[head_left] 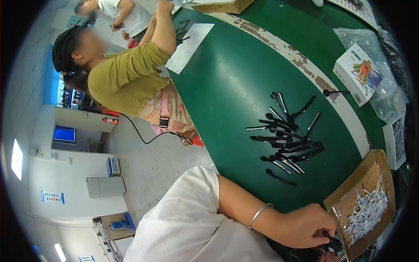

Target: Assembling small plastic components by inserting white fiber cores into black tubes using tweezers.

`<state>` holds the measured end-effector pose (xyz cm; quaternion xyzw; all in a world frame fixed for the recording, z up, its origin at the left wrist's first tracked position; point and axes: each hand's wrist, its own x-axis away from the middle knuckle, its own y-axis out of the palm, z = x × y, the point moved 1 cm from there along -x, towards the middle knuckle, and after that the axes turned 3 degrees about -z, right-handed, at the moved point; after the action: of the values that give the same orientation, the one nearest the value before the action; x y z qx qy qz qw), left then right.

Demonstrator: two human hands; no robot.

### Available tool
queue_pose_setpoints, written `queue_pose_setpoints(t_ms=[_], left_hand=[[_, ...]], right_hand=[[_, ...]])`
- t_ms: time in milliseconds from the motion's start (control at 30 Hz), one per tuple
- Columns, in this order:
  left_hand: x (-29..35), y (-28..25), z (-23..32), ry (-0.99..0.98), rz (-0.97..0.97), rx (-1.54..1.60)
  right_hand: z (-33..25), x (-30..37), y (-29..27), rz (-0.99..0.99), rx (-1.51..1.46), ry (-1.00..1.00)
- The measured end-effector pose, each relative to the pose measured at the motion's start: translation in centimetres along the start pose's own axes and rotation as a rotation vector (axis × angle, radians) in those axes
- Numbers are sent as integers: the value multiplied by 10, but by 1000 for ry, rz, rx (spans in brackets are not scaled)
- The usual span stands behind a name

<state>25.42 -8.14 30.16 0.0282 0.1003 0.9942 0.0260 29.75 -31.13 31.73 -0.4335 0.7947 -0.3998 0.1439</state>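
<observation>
My left hand [309,225], with a silver bangle on its wrist, is closed in a pinch at the lower right. Between its fingers is a slim black piece [333,243], partly hidden. Just below, at the picture's edge, fingertips of my right hand [330,258] show close to the same piece; most of that hand is cut off. More dark pieces [305,253] lie under my hands. Farther up the green table [222,100] is a loose pile of slim black pieces [286,144], several with a round end.
Beside my left hand stands a cardboard tray [338,200] of small white strips [369,210]. A pale worn strip [301,65] crosses the table, with a white box [358,74] and clear plastic bag [386,102] beyond. A co-worker in olive [126,78] sits at the far left near a paper sheet [190,48].
</observation>
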Motion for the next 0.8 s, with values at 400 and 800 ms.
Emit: queue_pose_setpoints(t_ms=[400,800], left_hand=[[6,4,-13,349,-95,-540],[9,4,-9,328,-206,-569]], right_hand=[[-9,2,-6,116,40,-30],[-16,-2,6,176,-157,114]])
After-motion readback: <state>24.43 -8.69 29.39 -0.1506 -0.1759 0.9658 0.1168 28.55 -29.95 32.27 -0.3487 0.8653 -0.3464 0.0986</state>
